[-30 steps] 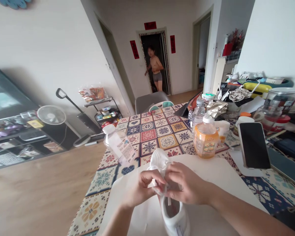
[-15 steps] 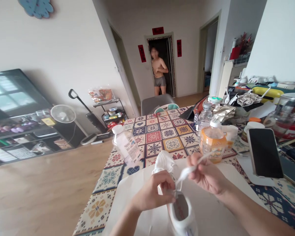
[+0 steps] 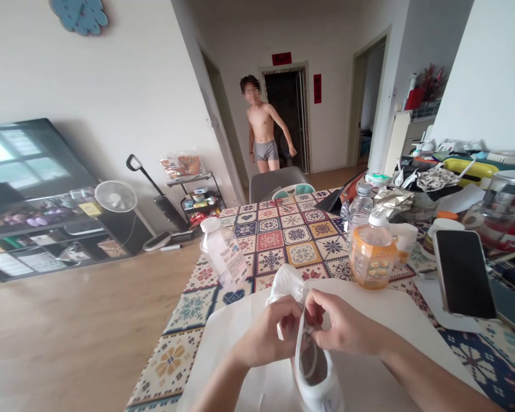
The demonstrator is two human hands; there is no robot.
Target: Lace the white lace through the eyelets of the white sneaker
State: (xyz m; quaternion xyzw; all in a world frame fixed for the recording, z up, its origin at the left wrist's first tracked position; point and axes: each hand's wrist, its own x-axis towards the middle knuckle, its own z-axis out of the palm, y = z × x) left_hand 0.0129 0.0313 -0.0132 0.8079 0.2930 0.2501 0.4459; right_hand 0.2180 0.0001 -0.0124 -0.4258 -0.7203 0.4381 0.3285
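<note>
A white sneaker (image 3: 313, 372) lies on a sheet of white paper (image 3: 381, 315) at the near edge of the table, toe pointing away from me. My left hand (image 3: 268, 337) grips the shoe's upper on its left side. My right hand (image 3: 343, 329) pinches the white lace at the eyelets over the tongue. Both hands meet above the shoe's opening.
An orange juice bottle (image 3: 372, 257), a clear bottle (image 3: 224, 254) and a phone (image 3: 463, 273) stand on the patterned tablecloth (image 3: 283, 234). Clutter fills the table's right side. Another person (image 3: 264, 129) stands beyond a grey chair (image 3: 274, 182). A TV shelf, fan and wooden floor lie left.
My right hand, which had pulled the lace up and to the right, has come back down to the eyelets. The other person has walked out of the doorway toward the table.
</note>
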